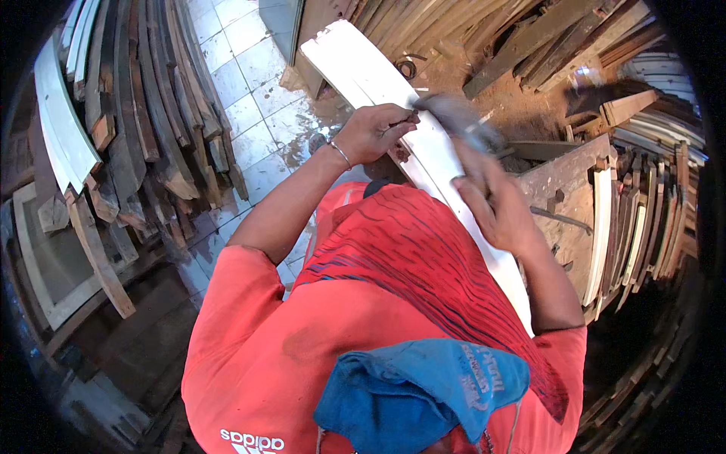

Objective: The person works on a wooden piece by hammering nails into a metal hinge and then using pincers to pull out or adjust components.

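Note:
A long white-painted wooden board (pixel 344 60) runs diagonally in front of me, past the right side of my red shirt. My left hand (pixel 370 132) is closed at the board’s left edge, fingertips pinched around something small and dark that I cannot make out. Just below it, a dark, rough patch (pixel 401 153) marks the board. My right hand (pixel 488 197), blurred by motion, is wrapped round a hammer-like tool (pixel 465 121), whose smeared dark head is over the board beside my left fingertips.
Stacked planks (pixel 144 113) line the left side above a tiled floor (pixel 246 68). More timber lies on the dusty ground at the upper right (pixel 514 53). Upright boards and slats (pixel 639 219) lean along the right, beside a worn wooden panel (pixel 567 219).

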`<action>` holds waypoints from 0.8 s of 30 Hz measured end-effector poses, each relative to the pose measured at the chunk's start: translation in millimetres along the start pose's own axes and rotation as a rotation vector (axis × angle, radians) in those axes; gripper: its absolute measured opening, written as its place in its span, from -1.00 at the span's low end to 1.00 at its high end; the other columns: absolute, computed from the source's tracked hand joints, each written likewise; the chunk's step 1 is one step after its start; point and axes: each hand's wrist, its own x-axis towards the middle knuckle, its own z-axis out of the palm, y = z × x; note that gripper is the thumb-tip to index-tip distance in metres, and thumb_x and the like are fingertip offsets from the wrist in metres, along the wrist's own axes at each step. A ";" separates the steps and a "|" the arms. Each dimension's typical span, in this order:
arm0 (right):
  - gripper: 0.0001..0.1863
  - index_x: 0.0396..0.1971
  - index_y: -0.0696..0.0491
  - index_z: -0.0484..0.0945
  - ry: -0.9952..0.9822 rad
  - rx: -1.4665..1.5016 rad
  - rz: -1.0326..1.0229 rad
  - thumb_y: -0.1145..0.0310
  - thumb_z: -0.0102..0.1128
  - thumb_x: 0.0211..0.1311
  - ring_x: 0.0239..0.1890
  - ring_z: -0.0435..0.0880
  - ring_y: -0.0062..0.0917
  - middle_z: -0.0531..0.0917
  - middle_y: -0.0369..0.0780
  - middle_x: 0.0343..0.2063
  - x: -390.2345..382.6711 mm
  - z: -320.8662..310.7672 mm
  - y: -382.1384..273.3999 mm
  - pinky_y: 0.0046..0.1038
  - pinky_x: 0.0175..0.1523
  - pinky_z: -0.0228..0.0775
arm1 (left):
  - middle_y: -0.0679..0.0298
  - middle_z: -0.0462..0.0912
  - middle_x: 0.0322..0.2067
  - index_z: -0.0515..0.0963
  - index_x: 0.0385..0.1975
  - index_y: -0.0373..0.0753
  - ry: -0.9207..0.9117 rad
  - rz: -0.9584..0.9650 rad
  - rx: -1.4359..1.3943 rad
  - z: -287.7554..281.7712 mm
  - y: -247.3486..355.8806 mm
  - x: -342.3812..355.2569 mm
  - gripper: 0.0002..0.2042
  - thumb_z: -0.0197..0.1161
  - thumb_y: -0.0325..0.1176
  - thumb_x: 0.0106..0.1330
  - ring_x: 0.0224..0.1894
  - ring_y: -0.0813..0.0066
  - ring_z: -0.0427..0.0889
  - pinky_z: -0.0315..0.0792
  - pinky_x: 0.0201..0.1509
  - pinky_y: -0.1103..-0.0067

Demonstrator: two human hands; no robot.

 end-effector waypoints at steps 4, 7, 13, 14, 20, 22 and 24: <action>-0.72 -0.01 0.13 0.52 -0.136 0.314 0.459 0.26 0.13 0.46 -0.56 0.49 -0.67 0.54 -0.24 -0.50 14.9 -32.7 -39.9 -0.61 -0.48 0.30 | 0.14 0.73 -0.26 0.68 -0.15 -0.24 0.054 0.023 -0.014 -0.2 -1.3 -4.3 -0.83 0.29 -0.33 0.36 -0.21 0.20 0.74 0.60 -0.09 0.44; -0.63 0.01 0.11 0.50 0.185 0.457 0.148 0.15 0.18 0.40 -0.58 0.47 -0.66 0.54 -0.23 -0.53 1.2 -51.2 -55.7 -0.65 -0.53 0.26 | 0.15 0.73 -0.24 0.67 -0.14 -0.26 0.072 0.016 -0.100 1.1 -0.2 -4.4 -0.83 0.27 -0.35 0.37 -0.19 0.19 0.74 0.60 -0.08 0.43; -0.68 -0.10 0.09 0.47 0.109 0.425 0.118 0.13 0.11 0.42 -0.51 0.49 -0.50 0.51 -0.23 -0.48 0.8 -18.2 -25.7 -0.42 -0.38 0.35 | 0.14 0.74 -0.22 0.66 -0.14 -0.27 0.022 0.010 -0.138 3.8 -3.6 -3.8 -0.82 0.26 -0.32 0.39 -0.17 0.23 0.75 0.60 -0.07 0.45; -0.67 -0.13 0.13 0.48 -0.031 0.295 0.299 0.13 0.13 0.43 -0.52 0.50 -0.51 0.51 -0.23 -0.52 1.3 -15.4 -25.7 -0.43 -0.38 0.35 | 0.14 0.74 -0.21 0.66 -0.15 -0.27 0.004 0.026 -0.083 1.8 -1.5 -3.2 -0.81 0.25 -0.31 0.40 -0.17 0.24 0.76 0.60 -0.06 0.46; -0.62 -0.10 0.10 0.50 0.174 0.499 0.383 0.06 0.21 0.41 -0.62 0.49 -0.63 0.52 -0.32 -0.59 2.4 -62.1 -56.2 -0.60 -0.53 0.28 | 0.16 0.75 -0.20 0.66 -0.15 -0.25 0.061 0.040 -0.094 3.8 -3.0 -6.1 -0.82 0.27 -0.32 0.38 -0.14 0.25 0.76 0.60 -0.03 0.46; -0.45 0.00 0.11 0.47 0.429 0.623 0.034 -0.12 0.10 0.39 -0.64 0.42 -0.60 0.48 -0.28 -0.60 3.2 -70.2 -70.3 -0.54 -0.50 0.27 | 0.15 0.74 -0.23 0.65 -0.13 -0.26 0.080 0.096 -0.065 4.5 -7.9 -5.2 -0.81 0.26 -0.32 0.39 -0.18 0.20 0.74 0.60 -0.07 0.42; -0.37 0.03 0.11 0.45 0.593 0.850 -0.380 -0.23 -0.05 0.42 -0.63 0.35 -0.56 0.41 -0.27 -0.62 10.5 -66.5 -82.8 -0.48 -0.42 0.24 | 0.15 0.74 -0.24 0.64 -0.12 -0.26 0.100 0.128 -0.050 5.6 -11.8 -6.7 -0.81 0.25 -0.31 0.39 -0.20 0.17 0.74 0.60 -0.09 0.39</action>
